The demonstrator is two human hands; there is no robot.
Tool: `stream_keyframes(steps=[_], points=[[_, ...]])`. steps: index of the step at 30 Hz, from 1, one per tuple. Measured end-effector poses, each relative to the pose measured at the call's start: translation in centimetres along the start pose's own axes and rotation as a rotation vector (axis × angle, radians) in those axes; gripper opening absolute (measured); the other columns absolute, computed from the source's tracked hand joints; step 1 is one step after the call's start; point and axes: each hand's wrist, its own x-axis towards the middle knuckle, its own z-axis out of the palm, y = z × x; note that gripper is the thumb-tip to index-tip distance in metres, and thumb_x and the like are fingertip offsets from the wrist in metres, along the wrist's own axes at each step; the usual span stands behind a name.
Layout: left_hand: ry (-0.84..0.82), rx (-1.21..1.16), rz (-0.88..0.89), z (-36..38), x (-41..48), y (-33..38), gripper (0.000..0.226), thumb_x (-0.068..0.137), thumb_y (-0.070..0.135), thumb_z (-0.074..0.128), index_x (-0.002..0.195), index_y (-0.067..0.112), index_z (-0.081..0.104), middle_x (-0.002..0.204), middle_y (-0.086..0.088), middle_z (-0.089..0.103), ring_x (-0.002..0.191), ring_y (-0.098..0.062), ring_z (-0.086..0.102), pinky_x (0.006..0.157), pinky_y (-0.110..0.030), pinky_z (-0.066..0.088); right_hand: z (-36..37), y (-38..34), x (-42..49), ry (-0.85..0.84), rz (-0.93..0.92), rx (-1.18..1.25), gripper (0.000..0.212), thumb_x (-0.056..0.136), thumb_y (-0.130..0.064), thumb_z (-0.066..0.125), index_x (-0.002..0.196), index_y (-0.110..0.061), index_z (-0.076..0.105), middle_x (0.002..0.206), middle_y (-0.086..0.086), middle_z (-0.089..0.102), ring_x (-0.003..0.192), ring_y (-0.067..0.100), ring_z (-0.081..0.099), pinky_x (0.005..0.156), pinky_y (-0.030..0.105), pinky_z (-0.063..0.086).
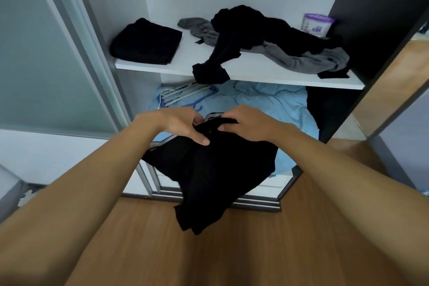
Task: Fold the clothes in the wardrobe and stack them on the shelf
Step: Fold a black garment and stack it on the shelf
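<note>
Wardrobe open, sliding door (46, 53) pushed to the left; wooden floor (232, 253) in front.

Shelf (190, 53): white and at working height. One folded black garment (146, 42) lies flat at its left end, evidently the start of the stack, set to one side so the rest of the shelf stays free for sorting. A loose pile (250, 30) of black clothing lies right of centre, tangled with a crumpled grey garment (301, 58); one black end hangs over the front edge. A purple tub (316, 24) stands at the back right corner, clear of the clothes.

Lower compartment: rumpled blue bedding (267, 104), with a bunch of hangers (185, 93) lying on it at the left.

Item in hand: a black garment (213, 169) with a pale trim is held in the air in front of the wardrobe, above the floor and below shelf level. The left hand (183, 125) and right hand (246, 123) are close together, and both pinch its top edge with curled fingers, thumbs on the near side. The cloth hangs freely beneath them.

Assessment: gripping the top edge lets the weight pull the fabric straight, which suggests a fold is being lined up. Task judged partly done, with one item stacked, one in hand and the pile outstanding.
</note>
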Motion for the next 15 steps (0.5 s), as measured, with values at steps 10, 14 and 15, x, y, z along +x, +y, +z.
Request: stream_keyframes(steps=[10, 14, 15], points=[[-0.038, -0.309, 0.154, 0.8, 0.7, 1.0, 0.048, 0.064, 0.049, 0.088, 0.101, 0.059, 0.058, 0.105, 0.028, 0.067, 0.1, 0.01, 0.062, 0.09, -0.022, 0.044, -3.4, -1.9, 0.3, -0.176, 0.029, -0.061, 0.024, 0.099, -0.025, 0.059, 0.079, -0.011, 0.06, 0.068, -0.003, 0.055, 0.057, 0.007, 0.05, 0.06, 0.025, 0.037], [-0.044, -0.302, 0.108, 0.9, 1.2, 1.2, 0.027, 0.071, 0.053, 0.081, 0.092, 0.041, 0.067, 0.092, 0.016, 0.07, 0.091, -0.002, 0.065, 0.089, -0.025, 0.046, -3.3, -1.1, 0.5, -0.171, 0.137, -0.084, 0.039, 0.095, -0.036, 0.063, 0.067, -0.011, 0.055, 0.06, 0.002, 0.048, 0.053, 0.016, 0.046, 0.057, 0.034, 0.036], [-0.025, -0.293, 0.095, 0.9, 1.1, 1.3, 0.014, 0.076, 0.048, 0.079, 0.082, 0.041, 0.068, 0.081, 0.017, 0.067, 0.08, -0.001, 0.064, 0.08, -0.021, 0.045, -3.3, -0.8, 0.5, -0.168, 0.144, -0.092, 0.04, 0.094, -0.037, 0.064, 0.064, -0.012, 0.054, 0.058, 0.0, 0.047, 0.051, 0.015, 0.045, 0.056, 0.034, 0.035]])
